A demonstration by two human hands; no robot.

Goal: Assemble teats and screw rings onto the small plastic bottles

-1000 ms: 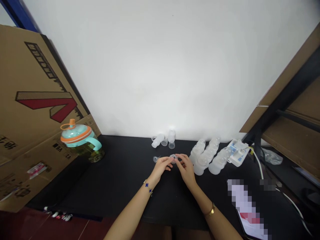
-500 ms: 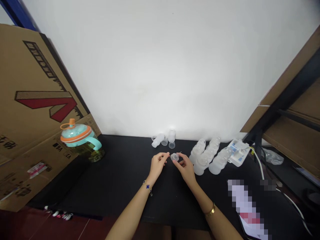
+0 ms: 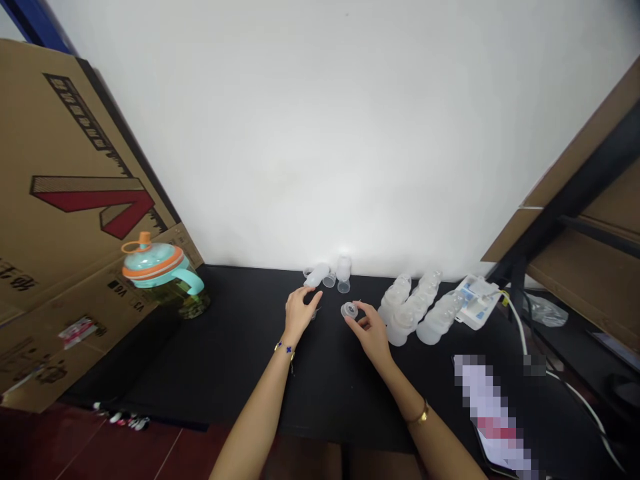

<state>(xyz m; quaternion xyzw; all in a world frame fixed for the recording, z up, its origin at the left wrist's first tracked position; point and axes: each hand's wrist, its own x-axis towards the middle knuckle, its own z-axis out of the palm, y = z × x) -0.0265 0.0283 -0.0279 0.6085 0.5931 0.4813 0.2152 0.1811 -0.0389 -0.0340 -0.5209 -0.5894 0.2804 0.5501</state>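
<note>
Two hands [image 3: 299,312] well inside table edge [image 3: 320,430] — gap between, cap [image 3: 349,310] in right [image 3: 373,328].

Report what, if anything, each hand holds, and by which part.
The right hand holds a small, clear, round plastic piece by its outer rim, between thumb and fingers. The left hand holds nothing visible.

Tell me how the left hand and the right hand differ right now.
The right hand pinches a clear round piece; the left hand shows nothing in its grasp. Behind the left hand sits a bracelet with blue charms, behind the right hand a gold-coloured bangle. Both hands are bare, above the black table.
</note>
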